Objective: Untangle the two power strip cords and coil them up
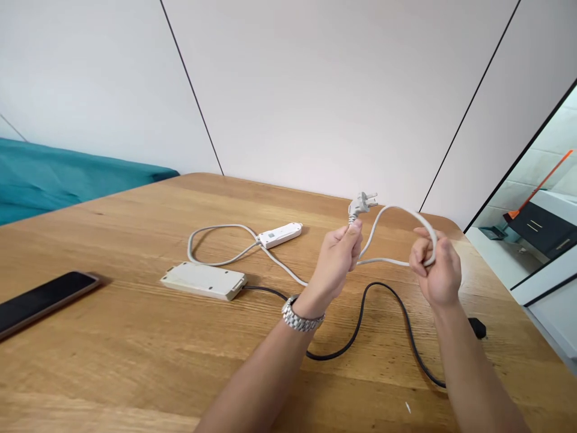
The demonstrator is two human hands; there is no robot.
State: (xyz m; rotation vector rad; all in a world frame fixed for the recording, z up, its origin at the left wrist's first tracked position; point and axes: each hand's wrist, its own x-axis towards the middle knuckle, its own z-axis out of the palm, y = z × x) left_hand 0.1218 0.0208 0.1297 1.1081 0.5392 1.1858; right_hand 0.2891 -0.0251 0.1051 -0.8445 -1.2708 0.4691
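Observation:
My left hand (pixel 340 252), with a metal watch (pixel 301 317) on its wrist, grips a white power plug (pixel 359 205) at its cord end, prongs pointing right. From the plug the white cord (pixel 396 208) arches over to my right hand (pixel 435 264), whose fingers are closed round it. The same cord appears to run left behind my left hand to a narrow white power strip (pixel 282 234), making a loop on the table. Nearer lies a wider off-white power strip (pixel 205 279) with a black cord (pixel 360 319) passing under my left arm. A black plug (pixel 478 328) shows beside my right forearm.
A dark phone (pixel 49 300) lies at the left of the wooden table (pixel 135 361). Behind the table stand a white panelled wall (pixel 315 90) and a teal seat (pixel 72 177). A broom with an orange handle (pixel 543 183) is visible through the opening at right.

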